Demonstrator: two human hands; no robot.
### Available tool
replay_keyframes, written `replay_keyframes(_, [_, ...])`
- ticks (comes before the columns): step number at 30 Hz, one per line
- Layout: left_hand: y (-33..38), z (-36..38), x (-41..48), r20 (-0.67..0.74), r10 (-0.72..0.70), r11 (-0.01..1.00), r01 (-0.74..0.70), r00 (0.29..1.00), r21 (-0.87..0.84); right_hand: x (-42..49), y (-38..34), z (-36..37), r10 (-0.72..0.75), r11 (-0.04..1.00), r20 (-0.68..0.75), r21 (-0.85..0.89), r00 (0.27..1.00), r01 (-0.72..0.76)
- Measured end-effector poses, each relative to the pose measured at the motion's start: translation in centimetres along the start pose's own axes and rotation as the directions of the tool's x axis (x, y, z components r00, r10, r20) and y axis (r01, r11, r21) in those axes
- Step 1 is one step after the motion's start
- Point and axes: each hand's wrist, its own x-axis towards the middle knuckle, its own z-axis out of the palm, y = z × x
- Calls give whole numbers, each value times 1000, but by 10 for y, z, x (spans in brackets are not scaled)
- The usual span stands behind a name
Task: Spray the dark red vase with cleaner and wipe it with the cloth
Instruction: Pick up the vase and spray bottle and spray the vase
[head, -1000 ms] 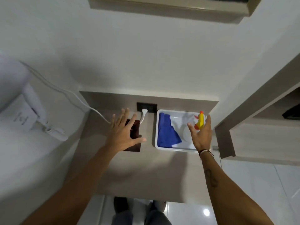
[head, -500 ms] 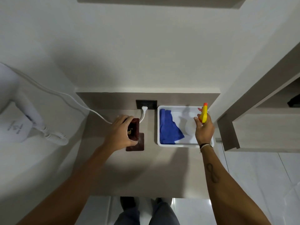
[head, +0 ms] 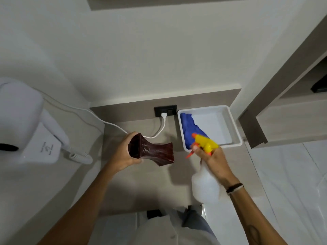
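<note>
While left hand (head: 122,154) grips glossy waisted dark red vase (head: 152,151) | right hand (head: 215,160) grips translucent spray bottle (head: 205,184)

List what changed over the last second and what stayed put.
The left hand closed on the dark red vase and lifted it off the counter, tipped sideways. The right hand took the spray bottle out of the white tray. The blue cloth stays in the tray, the white cable plugged in.
</note>
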Motion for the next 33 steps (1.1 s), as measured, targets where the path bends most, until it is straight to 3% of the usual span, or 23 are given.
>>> replay_keyframes(4, [-9, -7, -2, 45, -8, 1000, 9, 999, -14, -13, 27, 38, 45, 993, 235, -119, 971, -17])
replay_keyframes(7, [-14, -10, 1, 65, 3, 1000, -2, 998, -7, -7, 33, 63, 35, 992, 237, -126, 971, -5])
replay_keyframes(11, [-12, -7, 4, 69, 23, 999, -25, 997, 24, 9, 30, 81, 50, 961, 304, -273, 951, 37])
replay_keyframes(33, [1, -12, 8, 74, 58, 993, -65, 996, 96, 30, 30, 105, -14, 925, 190, -371, 982, 85])
